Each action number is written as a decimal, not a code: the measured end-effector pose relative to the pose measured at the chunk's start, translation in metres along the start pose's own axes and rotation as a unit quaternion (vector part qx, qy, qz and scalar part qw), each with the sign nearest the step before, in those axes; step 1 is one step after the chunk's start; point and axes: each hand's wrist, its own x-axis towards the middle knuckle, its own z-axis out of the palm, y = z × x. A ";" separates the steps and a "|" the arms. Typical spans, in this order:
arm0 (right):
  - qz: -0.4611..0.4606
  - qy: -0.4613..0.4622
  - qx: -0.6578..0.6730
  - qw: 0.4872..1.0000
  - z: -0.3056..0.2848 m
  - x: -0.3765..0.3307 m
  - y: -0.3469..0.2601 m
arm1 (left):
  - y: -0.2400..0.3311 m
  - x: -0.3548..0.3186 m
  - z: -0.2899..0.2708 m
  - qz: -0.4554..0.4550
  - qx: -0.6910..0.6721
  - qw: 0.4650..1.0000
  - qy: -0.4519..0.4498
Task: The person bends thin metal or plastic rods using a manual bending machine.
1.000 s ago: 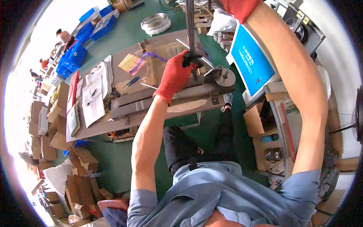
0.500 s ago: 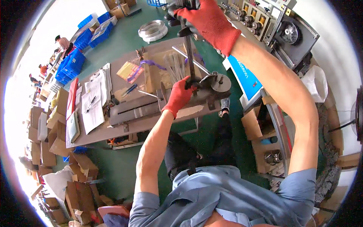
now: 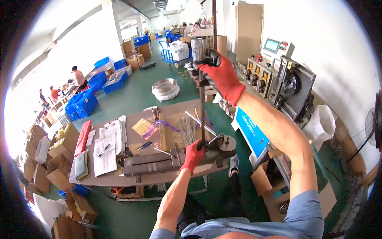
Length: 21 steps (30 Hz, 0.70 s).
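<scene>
A tall dark metal bar (image 3: 202, 109) stands upright on the bench, with a sliding piece partway up. My right hand (image 3: 225, 78), in a red glove with black palm, is closed around the bar at that piece. Lower down, my left hand (image 3: 192, 156), gloved alike, is closed around the bar's foot; its fingertips are partly hidden. Beside the foot sits a round metal disc (image 3: 227, 143) with pegs on a dark steel fixture (image 3: 145, 164). Thin metal wires (image 3: 186, 129) lie in a bundle behind my left hand, next to a pale rod (image 3: 197, 121).
Papers (image 3: 106, 149), a red case (image 3: 82, 137) and pliers (image 3: 144, 145) lie on the bench's left. A wire coil (image 3: 165, 89) rests on the green floor beyond. At right stand a blue panel (image 3: 251, 129) and a roller machine (image 3: 260, 75). Blue crates and distant people are at left.
The view has tilted upward, so hands and bench sit lower in the picture and more of the room shows. Both hands stay on the bar, about as far apart as before.
</scene>
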 end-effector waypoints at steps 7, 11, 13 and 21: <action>-0.085 0.050 0.055 0.994 -0.012 0.010 -0.023 | 0.016 0.003 0.005 -0.052 -0.049 0.997 -0.033; -0.122 0.051 0.009 0.991 0.000 0.014 -0.011 | -0.003 -0.002 -0.003 -0.058 -0.021 0.998 -0.028; -0.159 0.054 -0.068 0.983 0.001 0.014 -0.008 | 0.004 -0.003 -0.008 -0.056 -0.019 0.998 -0.037; -0.167 0.039 -0.134 0.976 -0.020 0.013 -0.009 | 0.009 -0.002 0.017 0.010 -0.064 0.997 -0.033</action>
